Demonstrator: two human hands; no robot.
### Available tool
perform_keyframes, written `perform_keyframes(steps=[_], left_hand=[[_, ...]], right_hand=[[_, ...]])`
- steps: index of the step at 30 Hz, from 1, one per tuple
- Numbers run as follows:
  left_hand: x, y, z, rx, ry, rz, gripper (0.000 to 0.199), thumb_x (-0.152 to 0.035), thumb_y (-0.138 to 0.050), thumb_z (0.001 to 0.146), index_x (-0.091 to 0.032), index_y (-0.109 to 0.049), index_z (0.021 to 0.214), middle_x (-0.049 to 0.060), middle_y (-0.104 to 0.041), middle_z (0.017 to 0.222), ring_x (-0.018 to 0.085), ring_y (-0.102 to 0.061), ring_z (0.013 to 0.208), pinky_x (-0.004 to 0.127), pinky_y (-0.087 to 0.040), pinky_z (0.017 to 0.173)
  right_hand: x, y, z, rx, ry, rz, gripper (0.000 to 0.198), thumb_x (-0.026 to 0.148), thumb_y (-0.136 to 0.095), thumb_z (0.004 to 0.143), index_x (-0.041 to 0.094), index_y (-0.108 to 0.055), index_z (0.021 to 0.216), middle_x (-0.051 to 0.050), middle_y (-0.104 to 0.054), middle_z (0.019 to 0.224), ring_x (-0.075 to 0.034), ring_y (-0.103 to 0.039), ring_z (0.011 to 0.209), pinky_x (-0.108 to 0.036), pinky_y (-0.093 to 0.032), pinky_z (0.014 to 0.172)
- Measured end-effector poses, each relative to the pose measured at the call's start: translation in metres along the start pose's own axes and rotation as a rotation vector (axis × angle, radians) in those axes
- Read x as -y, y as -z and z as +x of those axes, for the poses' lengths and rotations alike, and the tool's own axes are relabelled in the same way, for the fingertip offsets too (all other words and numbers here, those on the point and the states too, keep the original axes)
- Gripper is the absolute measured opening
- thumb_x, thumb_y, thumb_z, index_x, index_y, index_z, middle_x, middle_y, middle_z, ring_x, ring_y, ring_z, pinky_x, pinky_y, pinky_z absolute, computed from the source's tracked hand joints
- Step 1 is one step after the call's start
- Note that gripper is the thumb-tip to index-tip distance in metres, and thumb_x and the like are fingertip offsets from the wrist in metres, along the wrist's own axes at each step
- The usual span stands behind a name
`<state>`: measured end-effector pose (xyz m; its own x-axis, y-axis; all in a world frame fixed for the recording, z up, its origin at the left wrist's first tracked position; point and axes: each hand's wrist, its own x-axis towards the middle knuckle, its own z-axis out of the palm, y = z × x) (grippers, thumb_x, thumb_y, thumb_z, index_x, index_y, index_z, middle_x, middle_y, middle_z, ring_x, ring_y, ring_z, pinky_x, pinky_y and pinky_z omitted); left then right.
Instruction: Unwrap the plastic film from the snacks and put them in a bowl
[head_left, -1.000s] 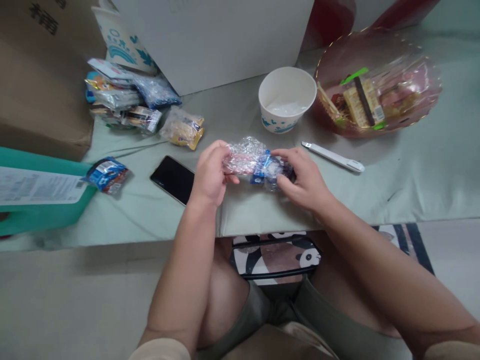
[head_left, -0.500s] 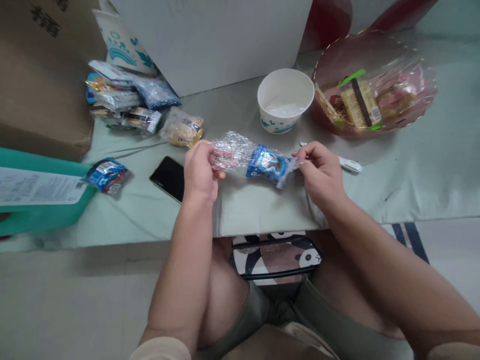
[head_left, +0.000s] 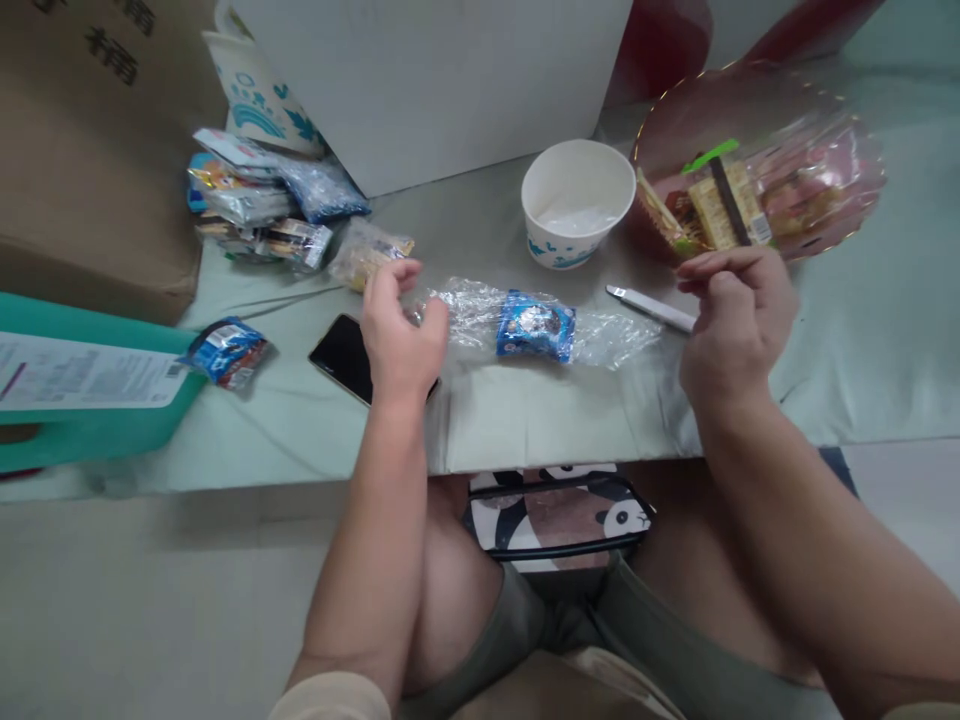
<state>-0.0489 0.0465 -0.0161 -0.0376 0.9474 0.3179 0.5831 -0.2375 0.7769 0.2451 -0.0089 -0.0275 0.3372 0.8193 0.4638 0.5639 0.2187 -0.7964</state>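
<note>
A blue snack packet [head_left: 536, 327] lies on the cloth-covered table, with clear plastic wrap [head_left: 619, 338] spread out on both sides of it. My left hand [head_left: 401, 325] is open beside the wrap's left end, thumb and fingers apart, above the black phone [head_left: 343, 355]. To the right, my right hand [head_left: 739, 325] hovers over the handle end of a white utility knife [head_left: 649, 306], its fingers loosely bent and nothing visible in them. The hand hides that end of the knife, so contact with it cannot be made out.
A paper tub [head_left: 577, 205] stands behind the packet. A pink gold-rimmed bowl [head_left: 870, 205] with wrapped snacks is at back right. Several packets [head_left: 255, 200] are piled left, near a cardboard box [head_left: 97, 150]. Another blue packet [head_left: 227, 350] rests by a green container [head_left: 142, 430].
Both hands have let go of the plastic wrap, which now lies flat with the packet on the table. My right hand has moved right, over the utility knife.
</note>
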Motion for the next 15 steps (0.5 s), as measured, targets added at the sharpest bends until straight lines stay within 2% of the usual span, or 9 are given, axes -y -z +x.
perform_keyframes(steps=[2, 3, 5, 8, 12, 15], left_hand=[[-0.009, -0.004, -0.002, 0.019, -0.1, 0.027, 0.035, -0.022, -0.066, 0.078, -0.023, -0.062, 0.113, 0.007, -0.069, 0.122, 0.024, -0.063, 0.119, 0.035, -0.052, 0.095], [-0.014, -0.006, -0.004, 0.074, -0.116, 0.029, 0.037, -0.022, -0.068, 0.077, -0.023, -0.063, 0.114, 0.006, -0.071, 0.117, 0.023, -0.064, 0.115, 0.035, -0.051, 0.096], [-0.022, -0.009, -0.007, 0.213, -0.076, 0.045, 0.028, -0.024, -0.069, 0.079, -0.022, -0.066, 0.107, 0.003, -0.072, 0.095, 0.02, -0.067, 0.094, 0.033, -0.052, 0.087], [-0.026, -0.01, -0.01, 0.302, -0.004, 0.07, 0.007, -0.025, -0.064, 0.084, -0.021, -0.068, 0.086, 0.0, -0.066, 0.074, 0.016, -0.061, 0.073, 0.031, -0.048, 0.072], [-0.022, -0.007, -0.009, 0.223, -0.124, 0.029, 0.011, -0.023, -0.06, 0.086, -0.022, -0.063, 0.075, 0.0, -0.067, 0.074, 0.018, -0.063, 0.078, 0.034, -0.05, 0.078], [-0.019, -0.008, -0.006, 0.094, -0.292, -0.014, 0.012, -0.023, -0.06, 0.087, -0.023, -0.059, 0.074, 0.001, -0.068, 0.078, 0.02, -0.066, 0.088, 0.038, -0.051, 0.089]], right_hand=[[0.012, 0.001, -0.004, 0.005, 0.131, -0.022, 0.013, 0.028, -0.045, 0.092, 0.024, -0.057, 0.093, -0.012, -0.067, 0.097, -0.028, -0.066, 0.096, -0.047, -0.051, 0.09], [0.018, 0.0, -0.007, 0.056, 0.183, -0.064, 0.011, 0.03, -0.05, 0.09, 0.023, -0.059, 0.094, -0.012, -0.068, 0.098, -0.029, -0.067, 0.097, -0.048, -0.051, 0.091], [0.026, -0.004, -0.012, 0.256, 0.226, -0.207, 0.019, 0.033, -0.058, 0.086, 0.022, -0.063, 0.101, -0.013, -0.071, 0.104, -0.031, -0.067, 0.101, -0.049, -0.052, 0.092], [0.026, -0.009, -0.015, 0.403, 0.129, -0.363, 0.03, 0.035, -0.061, 0.083, 0.019, -0.066, 0.108, -0.014, -0.073, 0.105, -0.032, -0.068, 0.097, -0.046, -0.052, 0.085], [0.015, -0.009, -0.01, 0.476, -0.02, -0.399, 0.019, 0.03, -0.057, 0.085, 0.021, -0.069, 0.096, -0.009, -0.072, 0.087, -0.027, -0.067, 0.081, -0.039, -0.051, 0.074], [0.013, -0.004, -0.005, 0.381, -0.06, -0.394, 0.018, 0.027, -0.053, 0.089, 0.022, -0.068, 0.097, -0.009, -0.07, 0.088, -0.026, -0.066, 0.08, -0.04, -0.052, 0.074]])
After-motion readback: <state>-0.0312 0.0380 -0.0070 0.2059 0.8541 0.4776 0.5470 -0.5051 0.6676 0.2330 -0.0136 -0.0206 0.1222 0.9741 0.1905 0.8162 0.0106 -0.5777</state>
